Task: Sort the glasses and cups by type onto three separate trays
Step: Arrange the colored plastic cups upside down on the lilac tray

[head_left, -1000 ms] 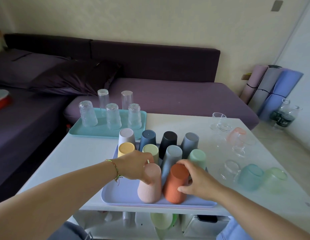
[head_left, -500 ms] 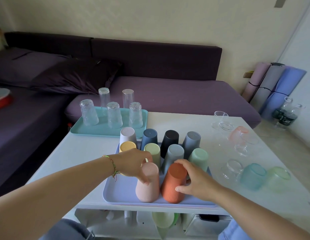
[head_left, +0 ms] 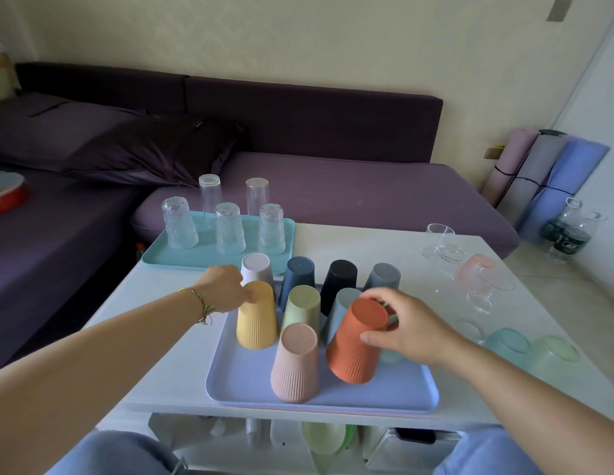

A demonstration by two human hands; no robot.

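The right hand [head_left: 406,325] is gripping the tilted orange cup [head_left: 355,341] on the lavender tray [head_left: 384,394], crowded by the pink cup [head_left: 294,363] and a grey-blue cup [head_left: 339,311]. The left hand [head_left: 223,287] is touching the yellow cup [head_left: 256,317]; whether its fingers are closing cannot be told. Loose glasses [head_left: 477,279] are lying on the surface [head_left: 350,241] to the right.

The back half of the lilac tray [head_left: 394,395] is packed with upturned cups standing close together, so little room is left between them, and the right hand [head_left: 406,325] and left hand [head_left: 223,289] are placed among them. Bare tray floor is left along the front edge, beside the pink cup [head_left: 295,363]. An open strip of table [head_left: 168,337] is found left of the tray, while the right side is crowded by glasses [head_left: 477,272].
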